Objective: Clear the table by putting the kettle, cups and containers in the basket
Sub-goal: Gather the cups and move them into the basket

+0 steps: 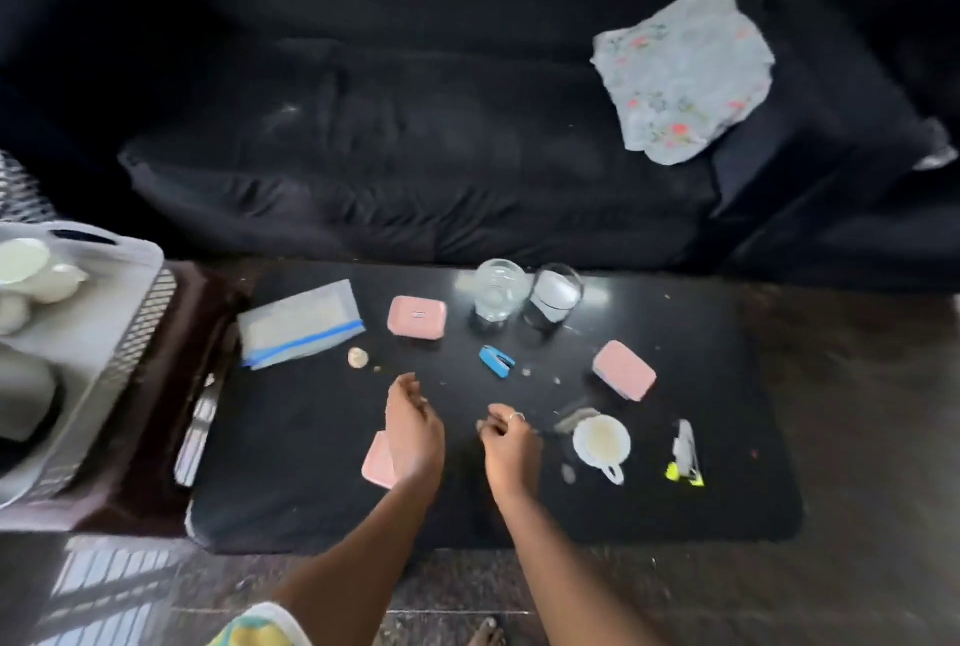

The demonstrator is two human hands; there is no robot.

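Observation:
Both my hands hover over the black table. My left hand is open, fingers loose, just above a pink container that it partly hides. My right hand has its fingers curled; whether it holds anything I cannot tell. A white cup stands just right of it. Two more pink containers lie at the back middle and at the right. Two clear glasses stand at the far edge. The grey basket at the left holds white crockery.
A clear zip bag with a blue strip, a blue stapler, a coin-like disc and a white and yellow object lie on the table. A black sofa with a floral cloth runs behind.

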